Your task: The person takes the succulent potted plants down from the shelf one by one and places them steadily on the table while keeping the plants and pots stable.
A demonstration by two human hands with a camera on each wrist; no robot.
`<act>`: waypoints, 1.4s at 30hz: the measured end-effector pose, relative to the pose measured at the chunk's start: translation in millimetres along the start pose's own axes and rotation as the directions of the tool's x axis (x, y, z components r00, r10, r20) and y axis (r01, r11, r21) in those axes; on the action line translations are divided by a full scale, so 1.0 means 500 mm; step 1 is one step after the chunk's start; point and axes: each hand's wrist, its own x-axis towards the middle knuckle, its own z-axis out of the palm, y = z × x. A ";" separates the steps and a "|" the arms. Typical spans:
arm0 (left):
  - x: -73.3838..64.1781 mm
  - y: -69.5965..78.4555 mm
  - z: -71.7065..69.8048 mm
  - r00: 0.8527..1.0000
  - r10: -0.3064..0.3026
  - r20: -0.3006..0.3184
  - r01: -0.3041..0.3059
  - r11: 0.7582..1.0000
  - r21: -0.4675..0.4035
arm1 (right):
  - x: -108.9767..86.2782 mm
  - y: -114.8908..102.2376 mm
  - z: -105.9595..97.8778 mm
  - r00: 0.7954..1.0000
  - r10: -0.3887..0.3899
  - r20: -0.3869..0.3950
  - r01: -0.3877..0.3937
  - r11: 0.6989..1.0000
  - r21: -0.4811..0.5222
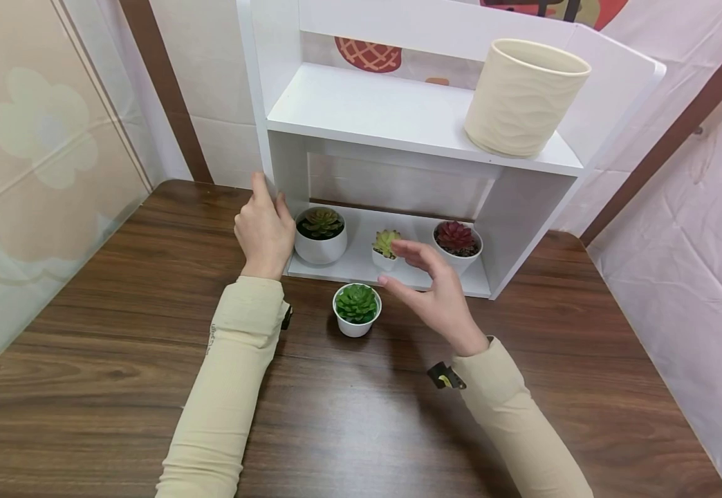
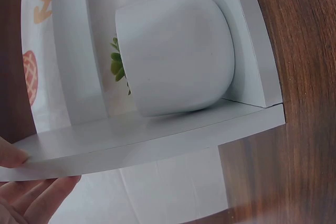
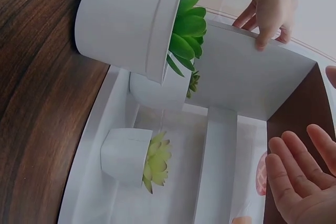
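My left hand (image 1: 264, 235) grips the left side panel (image 2: 152, 148) of a white shelf unit (image 1: 361, 107), thumb on the inner face and fingers on the outer. Just inside that panel stands a round white pot (image 2: 178, 53) with a green succulent. My right hand (image 1: 438, 297) is held in the air with fingers extended and nothing in them. Left of it, on the table before the shelf, is a small white pot with a bright green succulent (image 1: 357, 306). Behind the right fingertips, a yellow-green succulent (image 3: 157, 161) sits in a small faceted white pot on the bottom board.
A dark red succulent (image 1: 456, 237) in a white pot stands at the right of the bottom board. On the upper board's right end is a cream wavy-textured planter (image 1: 523, 100). The shelf unit stands toward the back of a brown wooden table (image 1: 348, 422), with fabric walls around.
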 end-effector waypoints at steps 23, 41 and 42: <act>0.000 0.001 -0.002 1.000 -0.008 0.003 0.008 1.000 -0.001 | 0.010 -0.021 -0.018 0.982 -0.189 -0.004 0.188 0.978 -0.087; 0.000 -0.001 0.001 1.000 0.003 -0.006 -0.003 1.000 -0.001 | 0.024 -0.047 -0.042 0.966 -0.237 -0.104 0.228 0.969 -0.089; 0.000 -0.001 0.001 1.000 0.002 -0.006 -0.002 1.000 -0.001 | 0.025 -0.049 -0.043 0.966 -0.236 -0.107 0.226 0.970 -0.094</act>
